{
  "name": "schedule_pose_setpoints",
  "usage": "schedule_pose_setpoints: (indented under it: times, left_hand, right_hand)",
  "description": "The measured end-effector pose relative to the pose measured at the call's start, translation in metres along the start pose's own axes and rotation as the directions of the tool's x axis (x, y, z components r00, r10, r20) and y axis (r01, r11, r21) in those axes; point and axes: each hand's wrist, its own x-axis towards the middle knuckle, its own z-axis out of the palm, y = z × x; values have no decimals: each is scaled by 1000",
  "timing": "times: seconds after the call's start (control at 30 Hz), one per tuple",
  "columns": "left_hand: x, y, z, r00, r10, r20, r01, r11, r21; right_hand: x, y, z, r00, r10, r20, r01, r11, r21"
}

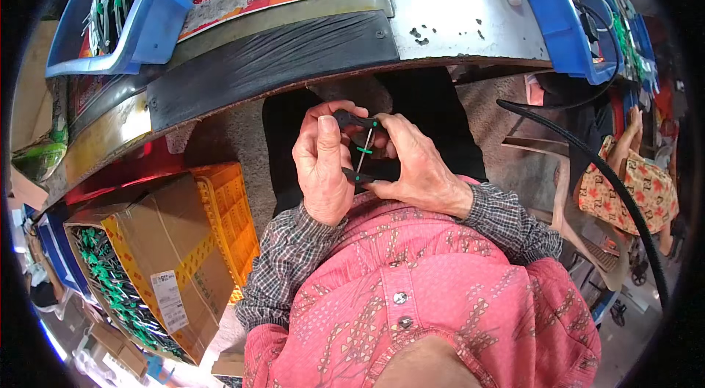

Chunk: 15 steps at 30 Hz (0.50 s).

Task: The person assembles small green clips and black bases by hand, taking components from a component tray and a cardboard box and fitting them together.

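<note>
Step in hand, seemingly: adjusting black-ended piece, between your hands above lap. Next move likely calls for steady two-handed alignment. Piece: thin metal rod, green accents. Left hand curled round upper end; right hand part-open, thumb and finger gripping both ends.

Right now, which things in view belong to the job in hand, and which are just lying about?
In the job:
black-and-green piece with metal rod, held by left hand and right hand
likely, carton of similar green-and-black pieces

Apparently lying about:
black cable
orange crate
</note>
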Motion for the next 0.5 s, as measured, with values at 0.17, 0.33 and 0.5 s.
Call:
schedule_pose_setpoints:
  times: [0.17,0.33,0.5]
  left_hand:
    - [0,0,3,1000,12,-3,-12,1000,-16]
    - [0,1,3,1000,15,1,-15,1000,1]
    - [1,0,2,1000,28,4,-29,999,39]
  right_hand:
    - [0,0,0,1000,-19,-11,19,1000,-11]
    - [-1,1,1,1000,-15,-10,15,1000,-8]
    - [0,-1,0,1000,5,-2,-5,1000,1]
